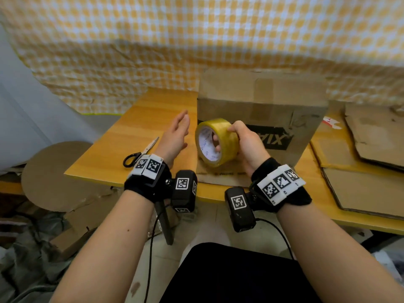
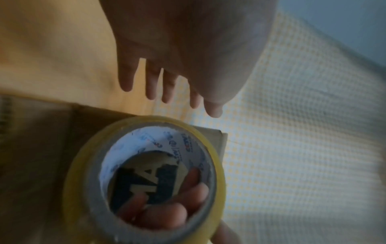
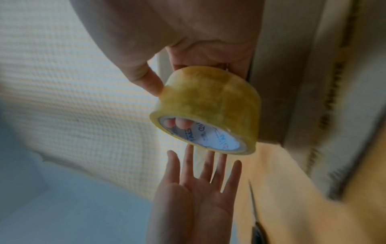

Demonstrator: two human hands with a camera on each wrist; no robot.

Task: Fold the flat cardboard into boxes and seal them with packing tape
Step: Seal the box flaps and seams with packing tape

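Note:
My right hand [image 1: 242, 141] grips a yellowish roll of packing tape [image 1: 223, 138], thumb on the outer band and fingers curled inside the white core [image 2: 158, 213]. The roll is held upright just above the wooden table, in front of a folded cardboard box [image 1: 262, 99] that carries a strip of tape along its top seam. My left hand [image 1: 176, 133] hovers open a little left of the roll, palm turned toward it, fingers straight, not touching it. The right wrist view shows the tape roll [image 3: 211, 102] above the left hand's spread fingers [image 3: 200, 166].
Scissors [image 1: 140, 153] with black handles lie on the table [image 1: 140, 127] left of my left hand. Flat cardboard sheets [image 1: 367, 154] are stacked at the right. A round cardboard piece [image 1: 56, 173] sits off the table's left edge. A yellow checked cloth [image 1: 175, 40] hangs behind.

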